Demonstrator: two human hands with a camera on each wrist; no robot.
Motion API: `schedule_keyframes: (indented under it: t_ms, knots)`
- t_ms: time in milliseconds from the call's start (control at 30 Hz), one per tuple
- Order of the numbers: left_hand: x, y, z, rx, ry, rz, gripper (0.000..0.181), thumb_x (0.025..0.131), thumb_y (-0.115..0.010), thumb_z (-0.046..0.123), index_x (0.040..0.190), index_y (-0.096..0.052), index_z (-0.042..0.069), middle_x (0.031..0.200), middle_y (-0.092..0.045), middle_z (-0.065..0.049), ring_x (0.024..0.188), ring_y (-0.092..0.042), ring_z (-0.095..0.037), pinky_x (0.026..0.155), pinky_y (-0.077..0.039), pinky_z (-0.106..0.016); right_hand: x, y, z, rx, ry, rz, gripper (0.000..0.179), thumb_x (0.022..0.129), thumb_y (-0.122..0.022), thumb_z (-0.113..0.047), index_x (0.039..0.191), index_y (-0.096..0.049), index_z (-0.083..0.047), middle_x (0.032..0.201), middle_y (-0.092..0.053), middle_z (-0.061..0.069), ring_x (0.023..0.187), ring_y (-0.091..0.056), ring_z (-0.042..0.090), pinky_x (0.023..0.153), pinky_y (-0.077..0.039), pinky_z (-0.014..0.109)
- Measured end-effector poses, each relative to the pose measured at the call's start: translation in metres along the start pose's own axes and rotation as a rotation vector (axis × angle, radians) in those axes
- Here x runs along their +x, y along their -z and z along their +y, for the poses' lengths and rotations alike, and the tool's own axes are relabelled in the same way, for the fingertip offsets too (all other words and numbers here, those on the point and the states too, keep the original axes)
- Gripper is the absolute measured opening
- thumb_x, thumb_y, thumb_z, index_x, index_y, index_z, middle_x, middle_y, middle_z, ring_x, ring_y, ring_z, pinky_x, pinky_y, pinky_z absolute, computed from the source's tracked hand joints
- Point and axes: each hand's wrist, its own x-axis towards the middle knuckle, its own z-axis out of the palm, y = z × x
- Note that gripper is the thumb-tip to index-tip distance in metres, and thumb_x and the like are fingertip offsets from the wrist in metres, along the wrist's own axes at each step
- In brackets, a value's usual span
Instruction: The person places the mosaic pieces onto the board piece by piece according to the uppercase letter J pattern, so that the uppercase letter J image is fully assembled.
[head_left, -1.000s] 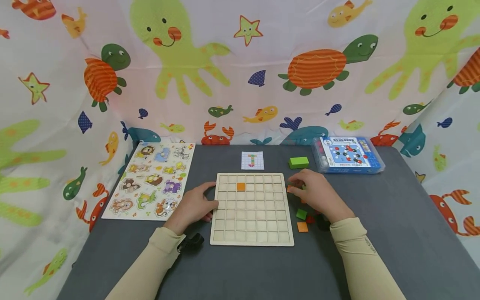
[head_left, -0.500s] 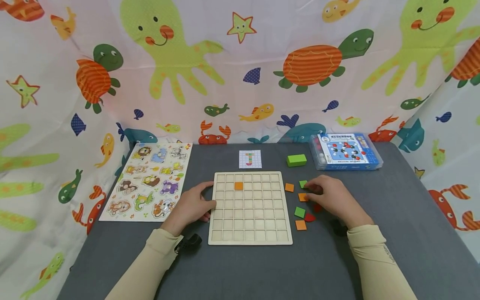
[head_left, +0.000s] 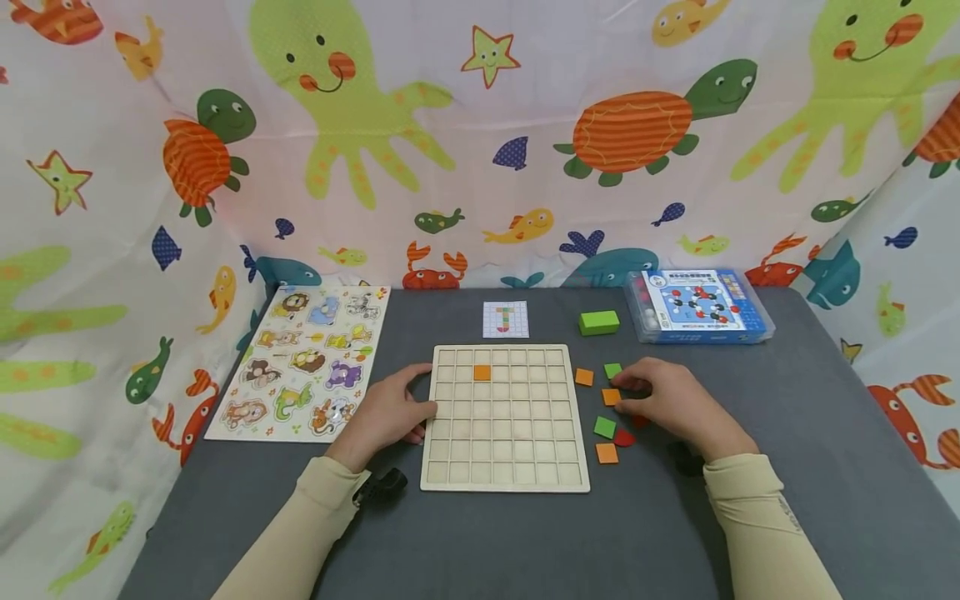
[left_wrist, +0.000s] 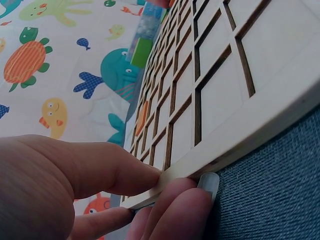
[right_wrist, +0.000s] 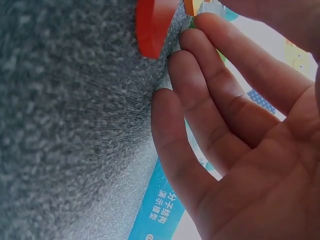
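Grey table (head_left: 525, 546); squarish board (head_left: 506, 429), rows crosswise, pinched by left hand (head_left: 386, 410); right hand (head_left: 675, 406) loosely spread beside an orange tile (head_left: 610, 397)

In the right wrist view, the blue side of a plastic box (right_wrist: 160, 205) is showing two lines of white Chinese characters, 分子结构 and 演示模型, with a cut-off round mark beside them. In the head view, the box's lid sheet (head_left: 702, 302) is carrying a heading too small to read. A gridded card (head_left: 506, 320) is displaying coloured shapes forming a J. The right sleeve (head_left: 752, 492) is bearing small, illegible dark marks.
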Motion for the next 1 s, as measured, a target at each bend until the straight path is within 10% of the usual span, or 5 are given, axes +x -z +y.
schedule_keyframes:
  t_ms: [1000]
  knots:
    - [-0.0025,0.0024,0.0034,0.023,-0.016,0.000,0.073,0.093,-0.077,0.021,0.161,-0.051,0.025,0.075,-0.072,-0.009,0.058,-0.073,-0.021,0.057,-0.061,-0.034,0.0036,0.0001,-0.0039,-0.019,-0.044,-0.036,0.024,0.096,-0.082,-0.019,0.120,-0.080,-0.012,0.120,-0.071,0.011,0.105,-0.063,0.028,0.095,-0.059,0.053]
